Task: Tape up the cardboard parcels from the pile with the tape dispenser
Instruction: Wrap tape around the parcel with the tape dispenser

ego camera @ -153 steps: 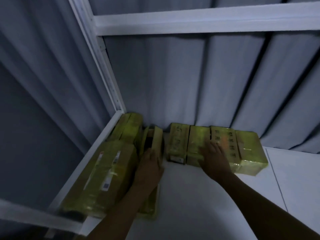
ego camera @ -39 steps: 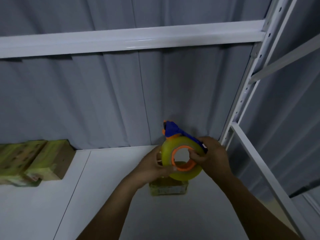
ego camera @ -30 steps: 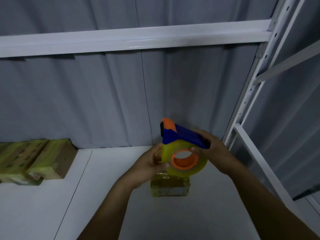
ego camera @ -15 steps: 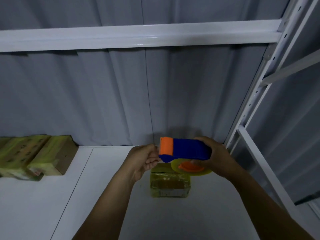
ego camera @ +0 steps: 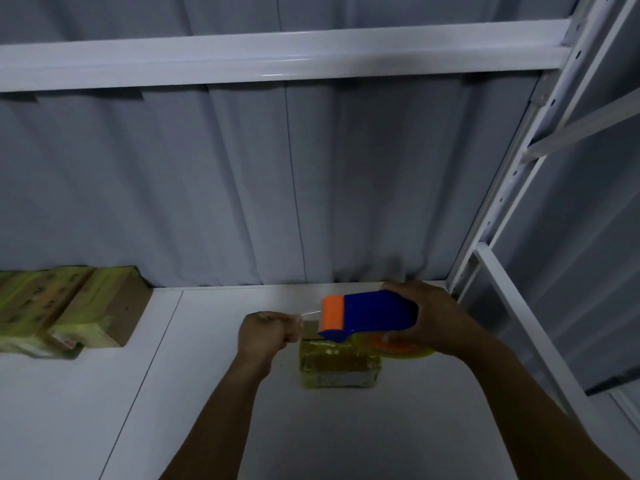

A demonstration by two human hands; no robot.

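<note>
My right hand (ego camera: pixel 433 318) grips a blue tape dispenser (ego camera: pixel 374 315) with an orange front end, held flat just above a small cardboard parcel (ego camera: pixel 339 367) wrapped in yellowish tape on the white shelf. The yellow tape roll (ego camera: pixel 405 349) with its orange core shows under my right hand. My left hand (ego camera: pixel 268 332) is curled just left of the dispenser's orange end and pinches the thin free end of the tape, pulled out a short way.
A pile of taped cardboard parcels (ego camera: pixel 65 310) lies at the far left against the grey curtain. A white shelf beam (ego camera: pixel 277 60) runs overhead. White uprights and rails (ego camera: pixel 512 216) of the rack close off the right side. The white shelf board (ego camera: pixel 207 410) spreads in front.
The dispenser has been turned from roll-facing-me to lying flat above the parcel. My left hand has left the roll and drawn the tape end out to the left.
</note>
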